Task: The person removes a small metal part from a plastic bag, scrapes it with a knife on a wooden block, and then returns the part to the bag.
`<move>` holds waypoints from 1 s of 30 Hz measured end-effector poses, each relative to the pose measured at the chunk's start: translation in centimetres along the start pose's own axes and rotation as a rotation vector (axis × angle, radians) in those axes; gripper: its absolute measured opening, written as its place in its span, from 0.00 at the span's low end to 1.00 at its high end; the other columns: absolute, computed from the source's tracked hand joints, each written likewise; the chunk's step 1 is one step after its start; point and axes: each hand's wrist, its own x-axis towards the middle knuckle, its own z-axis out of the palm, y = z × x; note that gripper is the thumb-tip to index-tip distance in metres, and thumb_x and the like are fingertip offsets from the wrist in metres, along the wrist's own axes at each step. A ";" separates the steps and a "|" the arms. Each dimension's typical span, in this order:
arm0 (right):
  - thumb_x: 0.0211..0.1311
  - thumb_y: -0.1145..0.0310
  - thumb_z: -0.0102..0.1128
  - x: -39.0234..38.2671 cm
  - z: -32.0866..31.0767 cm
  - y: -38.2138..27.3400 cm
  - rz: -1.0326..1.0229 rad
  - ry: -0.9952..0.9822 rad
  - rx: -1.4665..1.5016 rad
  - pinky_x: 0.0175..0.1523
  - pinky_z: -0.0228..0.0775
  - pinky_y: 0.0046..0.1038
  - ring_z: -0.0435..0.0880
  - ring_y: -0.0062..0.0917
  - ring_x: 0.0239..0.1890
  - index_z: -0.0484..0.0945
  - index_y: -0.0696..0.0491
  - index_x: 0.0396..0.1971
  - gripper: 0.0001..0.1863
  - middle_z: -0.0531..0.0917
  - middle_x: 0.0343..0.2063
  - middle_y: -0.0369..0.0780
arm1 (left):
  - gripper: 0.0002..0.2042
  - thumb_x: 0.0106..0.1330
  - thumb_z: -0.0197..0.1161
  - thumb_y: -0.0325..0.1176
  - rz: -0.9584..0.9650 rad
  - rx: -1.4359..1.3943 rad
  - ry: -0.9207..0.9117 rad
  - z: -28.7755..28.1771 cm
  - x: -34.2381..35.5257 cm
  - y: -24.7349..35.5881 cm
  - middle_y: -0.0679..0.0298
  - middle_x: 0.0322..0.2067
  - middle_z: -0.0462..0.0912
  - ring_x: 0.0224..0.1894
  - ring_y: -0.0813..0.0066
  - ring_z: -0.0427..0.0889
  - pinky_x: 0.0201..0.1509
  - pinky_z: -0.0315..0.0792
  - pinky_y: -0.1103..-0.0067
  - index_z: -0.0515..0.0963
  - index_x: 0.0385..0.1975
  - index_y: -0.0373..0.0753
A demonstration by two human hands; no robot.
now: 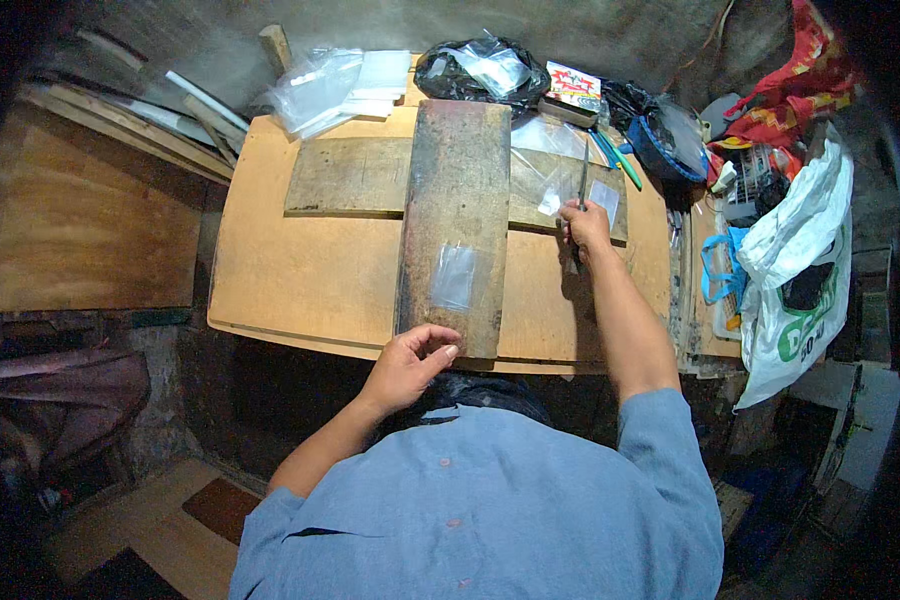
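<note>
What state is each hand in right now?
Left hand: open, loosely curled, nothing visibly held.
Right hand: closed, holding a slim dark tool.

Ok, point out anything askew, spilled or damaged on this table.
I see no spill. The long board looks worn, with dark stains, and lies crosswise over another board. Small plastic pieces lie loose near the right hand, which looks untidy.

Beyond the left hand [407, 368], glossy plastic film [453, 278] lies on a rough wooden board [460, 180]; beneath, a smooth wooden table [305, 275]; right of the right hand [587, 224], a crinkled plastic bag [795, 235].
</note>
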 end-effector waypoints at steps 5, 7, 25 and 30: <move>0.54 0.67 0.68 1.8 0.7 0.8 0.102 0.050 0.044 0.16 0.65 0.26 0.71 0.21 0.12 0.75 0.53 0.31 0.10 0.74 0.15 0.35 | 0.11 0.68 0.61 0.30 -0.016 0.048 0.029 -1.3 -1.1 -0.7 0.66 0.37 0.81 0.38 0.81 0.78 0.45 0.74 0.82 0.77 0.46 0.33; 0.50 0.61 0.72 4.0 0.6 1.9 0.121 0.128 -0.077 0.18 0.65 0.32 0.74 0.27 0.13 0.79 0.57 0.26 0.15 0.78 0.17 0.40 | 0.11 0.68 0.61 0.30 -0.010 0.061 0.041 -1.9 -1.3 -1.2 0.64 0.39 0.82 0.40 0.80 0.80 0.47 0.75 0.81 0.77 0.47 0.32; 0.59 0.69 0.65 -3.7 -1.2 -3.1 -0.134 -0.148 0.506 0.19 0.68 0.24 0.72 0.16 0.15 0.72 0.52 0.34 0.10 0.79 0.24 0.35 | 0.10 0.68 0.60 0.30 -0.003 -0.058 0.047 -2.1 -0.9 -1.0 0.69 0.35 0.81 0.37 0.84 0.77 0.43 0.72 0.84 0.77 0.46 0.34; 0.59 0.69 0.64 -9.1 -2.8 -4.9 -0.136 -0.372 0.530 0.21 0.70 0.22 0.72 0.15 0.16 0.75 0.54 0.40 0.12 0.81 0.28 0.36 | 0.11 0.68 0.61 0.31 -0.003 -0.062 -0.017 -1.8 0.1 -0.1 0.68 0.38 0.81 0.38 0.83 0.77 0.44 0.72 0.84 0.77 0.47 0.35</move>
